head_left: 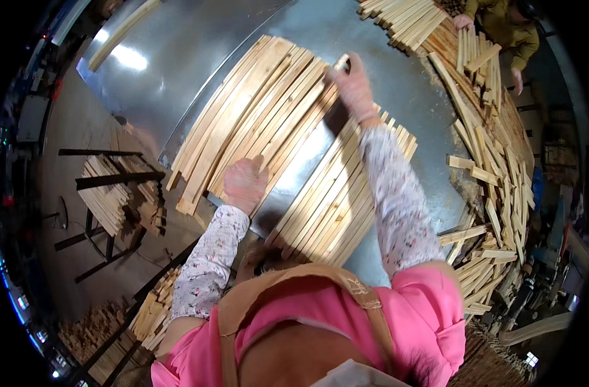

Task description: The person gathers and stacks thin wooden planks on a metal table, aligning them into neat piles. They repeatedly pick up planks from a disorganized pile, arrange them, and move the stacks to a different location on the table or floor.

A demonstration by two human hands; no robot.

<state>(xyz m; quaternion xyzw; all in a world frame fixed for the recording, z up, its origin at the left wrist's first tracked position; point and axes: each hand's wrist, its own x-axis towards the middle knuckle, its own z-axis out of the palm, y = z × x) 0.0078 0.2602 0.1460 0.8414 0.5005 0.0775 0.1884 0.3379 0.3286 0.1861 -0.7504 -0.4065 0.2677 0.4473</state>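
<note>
A row of long pale wooden strips (243, 109) lies slantwise on a shiny metal table (398, 84). My right hand (354, 89) is at the far end of the row's right edge, fingers curled round the tip of a wooden strip. At the near end of the same edge, my left hand (245, 184) is closed, its thumb laid along the wood and its fingertips partly hidden. A second batch of wooden strips (336, 200) lies side by side, nearer my body, with a bare strip of metal between the two groups.
Loose wood pieces (494, 187) are heaped along the right. Another person (510, 32) handles wood at the far right. More strips (414, 22) lie at the back, with a single strip (120, 35) at far left. A rack of stacked wood (107, 200) stands left, below the table.
</note>
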